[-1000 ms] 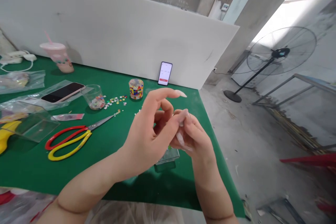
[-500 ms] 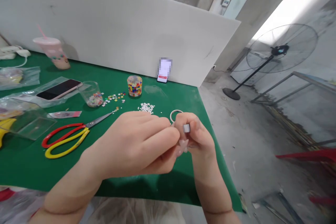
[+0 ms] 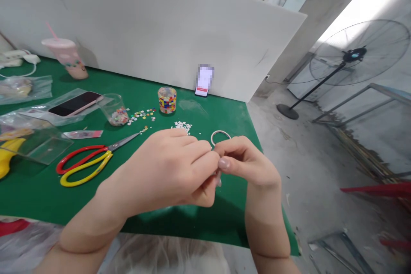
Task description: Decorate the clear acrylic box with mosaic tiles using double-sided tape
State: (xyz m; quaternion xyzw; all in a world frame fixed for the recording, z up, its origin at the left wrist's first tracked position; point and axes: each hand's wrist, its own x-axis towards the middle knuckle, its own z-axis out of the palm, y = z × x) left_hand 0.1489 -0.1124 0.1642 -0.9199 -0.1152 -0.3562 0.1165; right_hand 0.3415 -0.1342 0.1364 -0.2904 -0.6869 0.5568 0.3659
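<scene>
My left hand is closed in a fist, back of the hand up, in front of my chest. A small translucent bit shows under its fingertips; the rest is hidden. My right hand touches the left fingers, thumb and forefinger pinched together at them; whatever lies between is hidden. Just beyond the hands is a pale ring. White tile bits lie in a small heap behind my left hand. Farther back stands a round cup covered in coloured mosaic tiles.
Red-and-yellow-handled scissors lie left of my hands. Behind them are a clear cup with tiles, a small tube packet and a phone. A clear box and a pink tumbler stand left; another phone leans on the white panel.
My right hand has turned and shifted right, its thumb now against the left fingers. The small grey square piece that showed in it is out of sight. The view has shifted slightly.
</scene>
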